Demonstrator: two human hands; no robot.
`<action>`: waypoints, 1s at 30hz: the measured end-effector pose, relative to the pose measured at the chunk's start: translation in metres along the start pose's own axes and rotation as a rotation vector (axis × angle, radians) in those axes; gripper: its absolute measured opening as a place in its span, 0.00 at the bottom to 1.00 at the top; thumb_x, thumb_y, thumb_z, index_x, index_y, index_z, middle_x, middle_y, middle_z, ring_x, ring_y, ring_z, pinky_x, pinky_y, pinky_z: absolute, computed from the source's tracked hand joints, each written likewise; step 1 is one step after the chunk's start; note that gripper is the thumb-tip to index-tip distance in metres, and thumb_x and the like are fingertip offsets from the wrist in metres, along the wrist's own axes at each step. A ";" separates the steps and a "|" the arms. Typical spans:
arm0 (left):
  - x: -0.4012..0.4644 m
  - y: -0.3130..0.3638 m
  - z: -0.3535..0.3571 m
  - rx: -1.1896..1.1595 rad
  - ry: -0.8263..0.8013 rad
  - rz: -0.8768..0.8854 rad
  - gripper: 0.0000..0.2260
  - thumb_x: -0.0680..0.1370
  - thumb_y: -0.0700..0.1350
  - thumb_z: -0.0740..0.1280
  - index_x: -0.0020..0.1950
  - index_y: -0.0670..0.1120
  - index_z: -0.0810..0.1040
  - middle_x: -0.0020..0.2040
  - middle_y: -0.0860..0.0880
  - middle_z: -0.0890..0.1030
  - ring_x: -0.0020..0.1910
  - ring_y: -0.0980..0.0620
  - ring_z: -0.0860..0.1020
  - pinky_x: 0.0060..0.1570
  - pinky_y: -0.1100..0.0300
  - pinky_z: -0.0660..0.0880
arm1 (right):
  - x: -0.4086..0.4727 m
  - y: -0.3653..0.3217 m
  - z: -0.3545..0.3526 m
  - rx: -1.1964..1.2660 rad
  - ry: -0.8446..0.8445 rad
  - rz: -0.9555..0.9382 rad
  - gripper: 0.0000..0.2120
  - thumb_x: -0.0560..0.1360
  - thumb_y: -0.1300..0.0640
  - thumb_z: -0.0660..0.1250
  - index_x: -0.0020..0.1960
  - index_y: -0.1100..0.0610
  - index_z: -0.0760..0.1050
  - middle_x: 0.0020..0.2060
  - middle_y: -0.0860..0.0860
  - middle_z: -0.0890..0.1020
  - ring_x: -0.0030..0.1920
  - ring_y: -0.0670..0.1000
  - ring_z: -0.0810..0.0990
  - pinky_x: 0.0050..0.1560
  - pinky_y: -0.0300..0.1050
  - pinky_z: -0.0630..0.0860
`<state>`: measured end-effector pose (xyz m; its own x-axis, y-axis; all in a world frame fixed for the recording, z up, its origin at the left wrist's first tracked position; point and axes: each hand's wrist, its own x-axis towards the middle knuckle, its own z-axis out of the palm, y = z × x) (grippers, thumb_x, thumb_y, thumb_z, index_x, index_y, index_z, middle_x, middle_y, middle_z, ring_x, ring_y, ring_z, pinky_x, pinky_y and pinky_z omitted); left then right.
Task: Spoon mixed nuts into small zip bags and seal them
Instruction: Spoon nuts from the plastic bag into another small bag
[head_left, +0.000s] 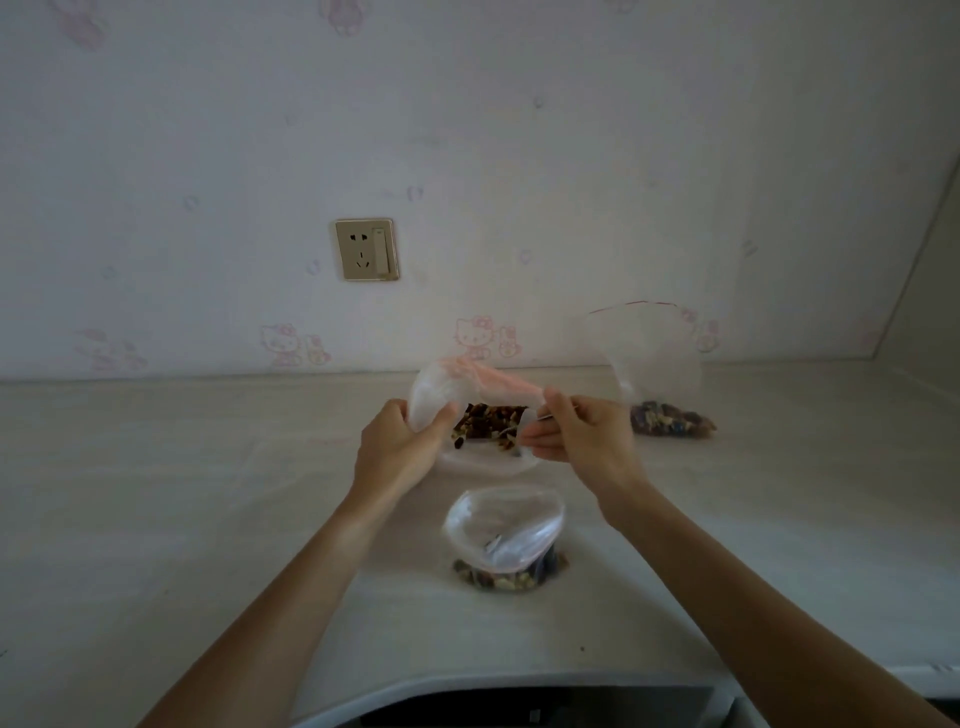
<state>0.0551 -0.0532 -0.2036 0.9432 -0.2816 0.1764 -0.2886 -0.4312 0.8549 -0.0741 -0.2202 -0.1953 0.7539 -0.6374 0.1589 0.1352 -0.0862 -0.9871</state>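
Note:
Both hands hold up a small clear zip bag (441, 395) with a red strip at its mouth, above a white plate (483, 462) of mixed nuts (488, 421). My left hand (395, 447) grips the bag's left side. My right hand (582, 436) pinches the bag's right top corner, and a thin metal handle, probably the spoon (545, 415), shows at its fingers. A second bag (506, 540) with nuts at its bottom stands open in front of the plate. A third bag (654, 374) with nuts stands at the back right.
The pale countertop (208, 519) runs to a wall with a socket (367, 249). A side wall closes the right end. The dark sink edge (519, 701) lies at the near rim.

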 end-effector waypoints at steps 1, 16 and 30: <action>0.003 -0.002 0.004 0.014 0.020 0.019 0.22 0.70 0.70 0.69 0.47 0.52 0.78 0.43 0.53 0.83 0.41 0.53 0.82 0.40 0.51 0.83 | 0.004 0.003 0.005 -0.043 -0.006 -0.026 0.16 0.83 0.51 0.66 0.46 0.62 0.83 0.36 0.56 0.88 0.39 0.54 0.88 0.43 0.47 0.86; 0.011 -0.016 0.023 -0.047 0.249 0.450 0.22 0.84 0.48 0.67 0.32 0.56 0.63 0.28 0.61 0.73 0.25 0.60 0.68 0.27 0.68 0.65 | 0.010 0.026 0.018 -0.181 -0.016 -0.093 0.11 0.78 0.65 0.71 0.39 0.54 0.84 0.35 0.53 0.88 0.41 0.57 0.87 0.49 0.52 0.86; 0.008 -0.020 0.019 -0.059 0.241 0.448 0.20 0.83 0.49 0.67 0.33 0.55 0.63 0.28 0.59 0.71 0.26 0.57 0.66 0.27 0.66 0.63 | 0.011 0.030 0.017 -0.128 0.045 -0.068 0.09 0.80 0.65 0.68 0.44 0.54 0.80 0.40 0.56 0.87 0.39 0.53 0.88 0.40 0.46 0.85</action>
<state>0.0656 -0.0633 -0.2291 0.7425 -0.2191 0.6330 -0.6697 -0.2626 0.6946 -0.0507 -0.2166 -0.2225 0.7157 -0.6606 0.2268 0.0997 -0.2248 -0.9693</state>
